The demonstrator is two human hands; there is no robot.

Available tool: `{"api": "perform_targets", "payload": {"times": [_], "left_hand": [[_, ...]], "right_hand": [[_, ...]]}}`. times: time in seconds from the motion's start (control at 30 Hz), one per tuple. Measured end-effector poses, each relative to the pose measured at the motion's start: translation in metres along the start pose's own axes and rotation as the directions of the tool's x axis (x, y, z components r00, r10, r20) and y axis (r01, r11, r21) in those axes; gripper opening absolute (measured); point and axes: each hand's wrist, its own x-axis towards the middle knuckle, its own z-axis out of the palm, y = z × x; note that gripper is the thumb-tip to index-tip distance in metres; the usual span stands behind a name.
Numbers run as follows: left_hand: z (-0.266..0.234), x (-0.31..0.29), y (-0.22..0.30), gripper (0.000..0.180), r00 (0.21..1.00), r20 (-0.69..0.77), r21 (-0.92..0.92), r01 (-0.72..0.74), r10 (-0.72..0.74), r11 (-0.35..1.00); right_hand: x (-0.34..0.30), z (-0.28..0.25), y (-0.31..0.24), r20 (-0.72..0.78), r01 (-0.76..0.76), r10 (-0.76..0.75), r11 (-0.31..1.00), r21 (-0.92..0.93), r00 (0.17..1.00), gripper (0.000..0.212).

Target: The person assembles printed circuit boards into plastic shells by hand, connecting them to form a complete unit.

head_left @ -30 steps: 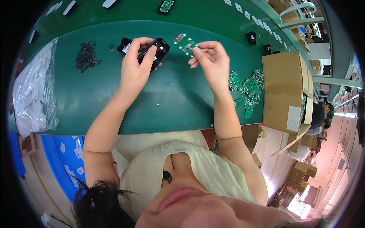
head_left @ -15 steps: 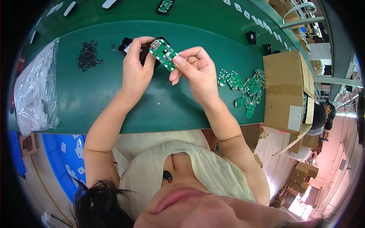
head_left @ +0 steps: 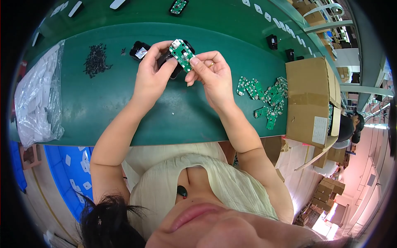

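Both hands are up over the green table (head_left: 124, 103), working close together. Left hand (head_left: 151, 76) wraps a black housing (head_left: 175, 68), fingers curled round its edge; right hand (head_left: 211, 78) pinches a small green board (head_left: 182, 53) between thumb and forefinger, tilted, right over the housing's open face. Board and housing look to be touching at one end, though the fingers hide the seam.

To seat it well, I'd say: line the board's connector end up with the housing's slot first, keep the grip on the edges and off the components, then lower it flat, no forcing.

Another black shell (head_left: 139, 50) lies on the table just beyond the left hand. A heap of dark screws (head_left: 96, 61) sits further left, loose, in no tray. More green boards lie in a pile (head_left: 264, 95) to the right, beside a cardboard box (head_left: 308, 99); its top flaps are folded over, so I cannot tell what is inside. At the left edge, a clear bag (head_left: 39, 99) holds white pieces.
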Motion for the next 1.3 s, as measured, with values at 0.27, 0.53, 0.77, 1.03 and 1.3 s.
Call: {"api": "perform_targets", "payload": {"times": [0.27,0.53,0.77,1.03,1.3], "left_hand": [[0.002,-0.002,0.005,0.029,0.994,0.01,0.045,0.109,-0.109,0.993],[0.001,-0.005,0.01,0.025,0.978,0.046,0.18,0.191,-0.202,0.965],[0.006,-0.008,0.013,0.025,0.984,0.038,0.24,0.159,-0.173,0.958],[0.007,-0.009,0.016,0.025,0.981,0.022,0.307,0.179,-0.195,0.935],[0.003,-0.004,0.008,0.025,0.979,-0.009,0.523,-0.168,0.202,0.835]], "right_hand": [[0.003,-0.004,0.013,-0.047,0.323,-0.372,0.857,-0.401,0.927,0.022],[0.001,0.001,0.005,0.135,0.587,-0.637,0.58,-0.565,0.759,0.018],[-0.001,0.003,0.006,0.097,0.545,-0.595,0.642,-0.54,0.798,0.012],[-0.001,-0.001,0.004,0.003,0.261,-0.262,0.962,-0.08,0.965,0.01],[0.001,-0.005,-0.007,0.287,0.561,-0.619,0.307,-0.769,0.731,0.012]]}}
